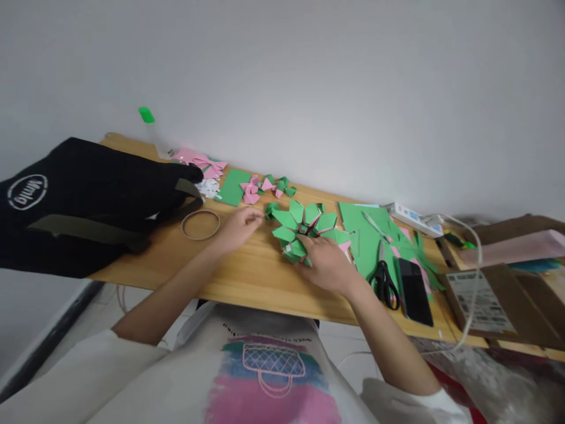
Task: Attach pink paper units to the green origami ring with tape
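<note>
A ring-shaped folded-paper flower [325, 222], green with pink inside its petals, rests on the wooden table in front of me. My right hand [329, 263] grips its near right side, with the fingers over the petals by the middle opening. To the left of the flower, my left hand [242, 227] hovers with its fingers curled together. Whether anything small is between those fingertips cannot be seen. Just past them lies a small green folded piece [271, 210], close to the flower's left edge. Several pink and green folded pieces [251, 189] lie farther back.
A black bag [101, 194] covers the table's left end, beside a tan ring [200, 225]. On the right are green paper sheets [359, 227], black-handled scissors [384, 284], a phone [415, 291], a power strip [410, 217] with a white cable, and a cardboard box [507, 300].
</note>
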`<state>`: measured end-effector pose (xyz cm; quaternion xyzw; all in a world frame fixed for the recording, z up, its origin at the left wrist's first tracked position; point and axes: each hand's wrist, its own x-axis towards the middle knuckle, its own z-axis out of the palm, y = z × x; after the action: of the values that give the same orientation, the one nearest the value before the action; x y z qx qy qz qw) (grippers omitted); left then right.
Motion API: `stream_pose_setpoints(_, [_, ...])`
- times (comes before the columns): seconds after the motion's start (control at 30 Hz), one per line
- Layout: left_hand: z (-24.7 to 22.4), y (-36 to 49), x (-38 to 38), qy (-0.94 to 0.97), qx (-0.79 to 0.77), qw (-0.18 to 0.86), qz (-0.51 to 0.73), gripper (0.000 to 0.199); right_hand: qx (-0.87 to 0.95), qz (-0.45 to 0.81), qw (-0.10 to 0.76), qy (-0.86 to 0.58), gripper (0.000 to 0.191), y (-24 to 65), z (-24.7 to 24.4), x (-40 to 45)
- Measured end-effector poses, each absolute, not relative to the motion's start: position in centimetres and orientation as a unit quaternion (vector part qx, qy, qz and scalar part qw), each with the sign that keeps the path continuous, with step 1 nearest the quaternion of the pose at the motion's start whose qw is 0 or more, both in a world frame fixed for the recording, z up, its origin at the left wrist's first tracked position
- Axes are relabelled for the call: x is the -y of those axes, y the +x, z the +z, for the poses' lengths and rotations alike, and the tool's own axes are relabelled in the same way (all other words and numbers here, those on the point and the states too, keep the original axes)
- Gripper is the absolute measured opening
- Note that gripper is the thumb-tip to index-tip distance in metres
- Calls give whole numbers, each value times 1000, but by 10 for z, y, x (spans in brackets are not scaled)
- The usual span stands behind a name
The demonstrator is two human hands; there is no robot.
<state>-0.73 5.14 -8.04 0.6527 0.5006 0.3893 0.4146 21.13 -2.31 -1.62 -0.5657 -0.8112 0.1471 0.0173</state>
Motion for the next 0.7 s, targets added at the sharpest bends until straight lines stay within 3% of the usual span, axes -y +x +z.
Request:
stream_pose_setpoints(0.07, [-85, -6, -31, 638, -485, 470, 370, 22, 796, 180, 82, -572, 43, 219, -16, 22])
stream_pose_setpoints(0.17, [-78, 5, -2, 615, -448, 535, 369, 34, 658, 356, 284, -599, 21, 235, -11, 29])
stream_pose_setpoints(0.23, [-67, 12, 11, 598, -410, 572, 384, 39, 533, 434, 395, -609, 35, 239, -8, 38])
stream_pose_setpoints(0.33, [-51, 17, 17, 533, -381, 613, 442, 46, 445, 465, 497, -582, 51, 233, -12, 52])
stream_pose_setpoints(0.43, [-41, 15, 15, 515, -378, 607, 473, 48, 445, 442, 545, -556, 57, 220, -18, 59])
stream_pose_setpoints(0.57, [-36, 13, 15, 518, -378, 593, 487, 52, 468, 427, 541, -554, 54, 206, -20, 64])
stream_pose_setpoints(0.7, [-33, 10, 18, 529, -377, 576, 495, 40, 466, 443, 543, -540, 52, 199, -19, 68])
